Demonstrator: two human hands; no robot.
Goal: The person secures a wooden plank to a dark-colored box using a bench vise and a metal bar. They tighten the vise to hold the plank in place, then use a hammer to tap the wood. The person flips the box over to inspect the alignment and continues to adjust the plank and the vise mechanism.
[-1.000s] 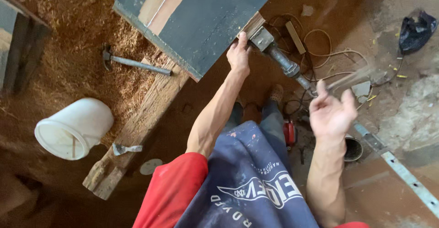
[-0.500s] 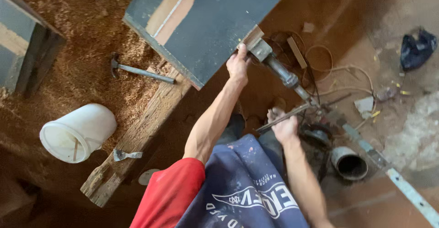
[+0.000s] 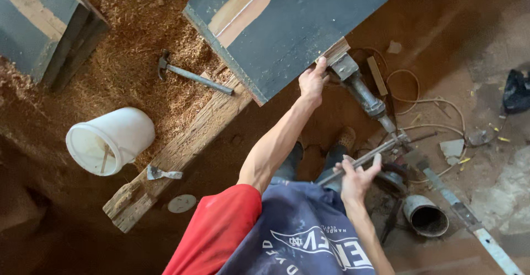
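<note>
While the clamp (image 3: 359,90) sits with its jaw against the corner of the dark panel (image 3: 298,21), I note the left hand (image 3: 312,82) pressed on that same panel edge, fingers curled over the rim and gripping it. The right hand (image 3: 356,178) is closed around the long metal handle bar (image 3: 375,152) of the clamp, thumb and fingers wrapped on the rod. By my reading the clamp is seated but the tightening is not finished; the bar is in hand and mid-work, though I can't tell how firmly the jaw bites from this angle.

Containers: a white bucket (image 3: 110,140) lies tipped on its side in the sawdust, mouth toward the camera, with what looks like a thin stick inside and little else. A grey pipe section (image 3: 425,215) lies near the right hand, open end dark, contents unclear. A hammer (image 3: 190,73) lies on the sawdust beside the wooden beam (image 3: 182,148).
</note>
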